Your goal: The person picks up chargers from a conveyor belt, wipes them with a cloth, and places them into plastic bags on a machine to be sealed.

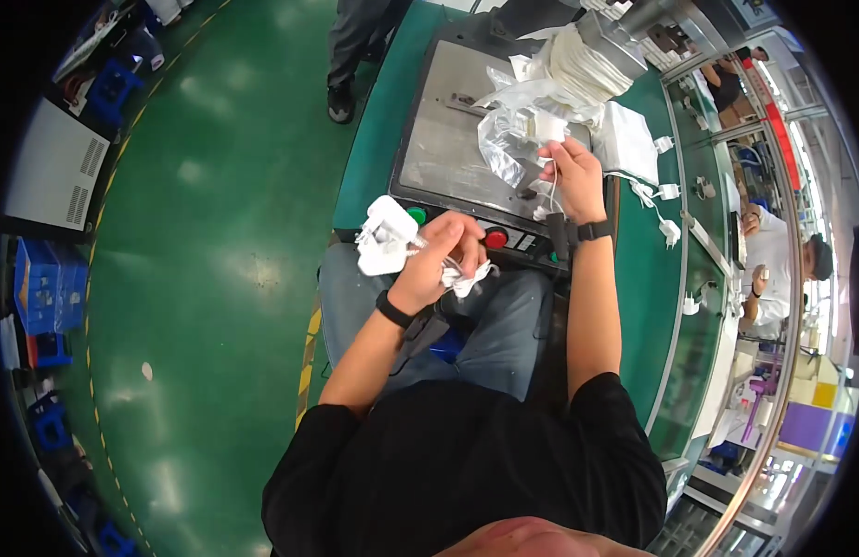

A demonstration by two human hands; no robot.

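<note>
My left hand is closed around a bundled white cable in front of the machine. White power adapters with plug pins stick out on its left side. My right hand is raised over the machine's right side, its thumb and fingers pinched at a white adapter. A thin white cord hangs from beneath those fingertips. Crumpled clear plastic film lies beside the right hand on the metal plate. Both wrists wear black bands.
The machine's front panel has a red button and a green button. A large bundle of white cable stands behind, next to a white packet. More plug adapters lie on the green conveyor at right. Another person works beyond it.
</note>
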